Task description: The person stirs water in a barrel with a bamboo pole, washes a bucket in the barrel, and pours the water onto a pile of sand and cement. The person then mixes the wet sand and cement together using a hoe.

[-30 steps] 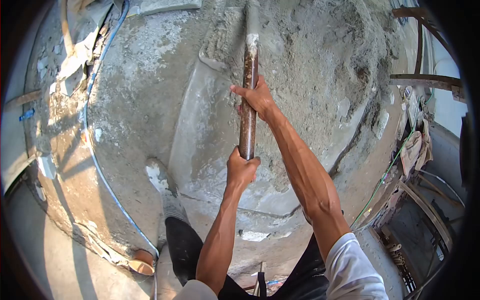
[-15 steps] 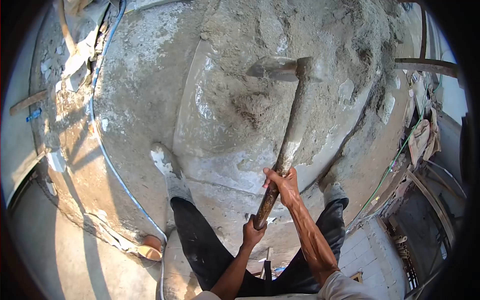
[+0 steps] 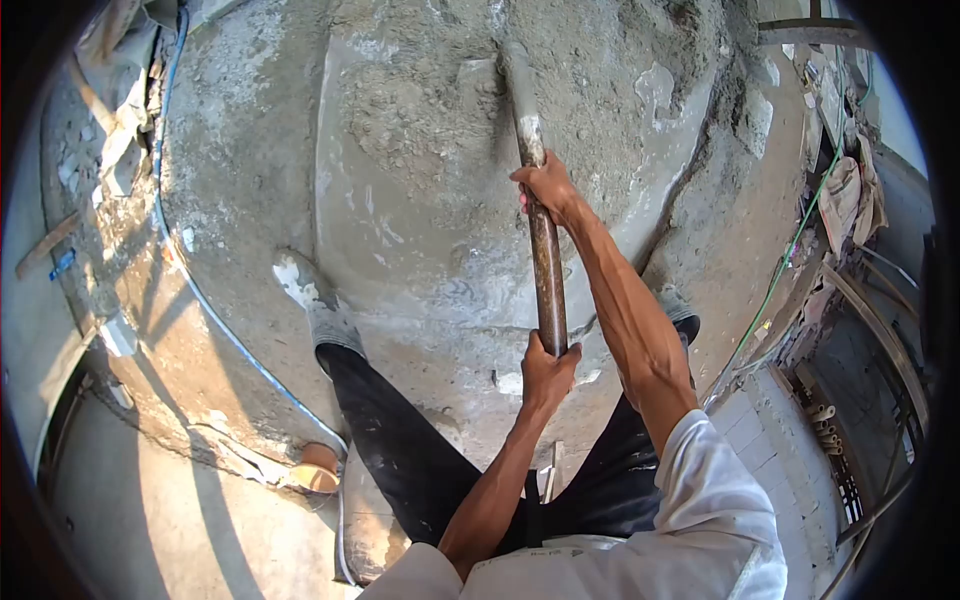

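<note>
Both my hands are closed around the long round handle of a hoe [image 3: 547,270]. My right hand [image 3: 548,187] grips the shaft farther from me, and my left hand [image 3: 550,372] wraps its near end. The hoe's head lies at the top of the view in a heap of wet grey mortar [image 3: 410,120]; most of its blade is hidden or hard to make out. Watery grey slurry [image 3: 370,225] spreads on the ground on the near side of the heap. My mortar-splashed boots stand on either side, the left boot [image 3: 315,300] showing more clearly.
A blue hose [image 3: 205,298] runs along the left, ending near a terracotta-coloured pot [image 3: 318,468]. On the right lie a green hose [image 3: 808,235], crumpled sacks [image 3: 842,200] and curved boards [image 3: 885,345]. A wooden stick [image 3: 48,245] lies at the far left.
Both hands and the hoe have moved forward, away from my body. The hoe's blade, plainly visible before, is now mostly hidden at the mortar. My right arm is stretched farther out.
</note>
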`<state>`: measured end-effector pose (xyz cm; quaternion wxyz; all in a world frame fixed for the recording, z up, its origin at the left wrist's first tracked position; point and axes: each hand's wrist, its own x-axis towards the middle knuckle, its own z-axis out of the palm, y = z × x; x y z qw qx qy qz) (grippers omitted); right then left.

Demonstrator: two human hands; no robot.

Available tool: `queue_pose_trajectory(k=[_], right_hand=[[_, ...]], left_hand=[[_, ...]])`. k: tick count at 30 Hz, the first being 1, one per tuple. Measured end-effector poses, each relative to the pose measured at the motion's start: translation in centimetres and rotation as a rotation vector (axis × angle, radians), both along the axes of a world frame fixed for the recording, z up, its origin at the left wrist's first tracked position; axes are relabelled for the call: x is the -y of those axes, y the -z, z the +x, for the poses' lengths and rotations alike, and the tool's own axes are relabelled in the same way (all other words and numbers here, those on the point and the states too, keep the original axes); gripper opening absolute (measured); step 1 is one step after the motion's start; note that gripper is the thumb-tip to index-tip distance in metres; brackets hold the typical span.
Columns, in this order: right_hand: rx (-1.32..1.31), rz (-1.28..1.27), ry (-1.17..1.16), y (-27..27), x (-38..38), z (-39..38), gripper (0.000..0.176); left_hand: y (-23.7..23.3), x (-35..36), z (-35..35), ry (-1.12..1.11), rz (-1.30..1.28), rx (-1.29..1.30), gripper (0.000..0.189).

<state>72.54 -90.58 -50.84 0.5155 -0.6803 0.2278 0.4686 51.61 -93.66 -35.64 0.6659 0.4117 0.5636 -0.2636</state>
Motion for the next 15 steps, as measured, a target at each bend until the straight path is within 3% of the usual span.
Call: queue_pose_trajectory(k=[3,5,7,10,15], right_hand=[[-0.120,-0.008,0.067,-6.0,5.4,-6.0,0.035],[-0.139,-0.040,0.092,-10.1,8.1,-8.5,0.035],[-0.093,-0.076,0.021,-13.5,9.8,-10.0,0.035],[-0.008,-0.101,0.029,-17.1,9.9,-7.7,0.036],[0.250,0.187,0.097,-16.7,5.7,3.4,0.031]], left_hand=[[-5.0,5.3,-6.3,0.160,0.174,0.101,0.026],[-9.0,7.8,-9.0,0.127,-0.051,-0.093,0.028],[-11.7,10.0,-11.4,0.228,0.133,0.069,0.033],[-12.2,10.3,-11.0,0.243,0.109,0.111,0.036],[-5.5,5.1,-0.5,0.224,0.356,0.242,0.031]])
